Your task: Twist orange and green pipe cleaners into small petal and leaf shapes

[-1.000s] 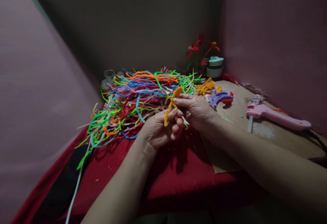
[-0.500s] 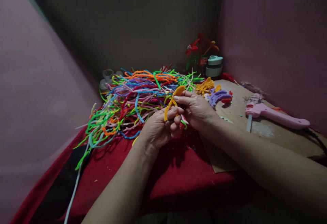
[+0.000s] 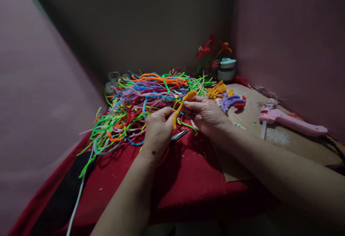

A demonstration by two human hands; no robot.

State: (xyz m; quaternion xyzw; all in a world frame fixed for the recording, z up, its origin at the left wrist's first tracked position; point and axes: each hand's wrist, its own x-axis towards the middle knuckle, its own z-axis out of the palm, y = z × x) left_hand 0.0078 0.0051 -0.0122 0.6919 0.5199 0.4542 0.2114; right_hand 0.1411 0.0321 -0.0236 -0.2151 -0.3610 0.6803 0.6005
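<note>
Both my hands hold one bent orange pipe cleaner (image 3: 182, 105) above a red cloth (image 3: 185, 178). My left hand (image 3: 157, 130) pinches its lower end, knuckles turned up. My right hand (image 3: 206, 115) grips its upper part between thumb and fingers. A small pair of scissors (image 3: 178, 135) lies on the cloth just under my left hand. Behind the hands spreads a big heap of coloured pipe cleaners (image 3: 140, 103).
A brown board (image 3: 280, 139) at the right carries a pink glue gun (image 3: 289, 121), and orange (image 3: 217, 90) and purple bent pieces (image 3: 231, 102). A small teal-lidded jar (image 3: 226, 69) and pipe-cleaner flowers (image 3: 211, 51) stand in the back corner. Pink walls close both sides.
My left hand has rolled over from palm-up to knuckles-up, still pinching the orange pipe cleaner. The scissors beneath it have come into sight. My right hand has barely moved.
</note>
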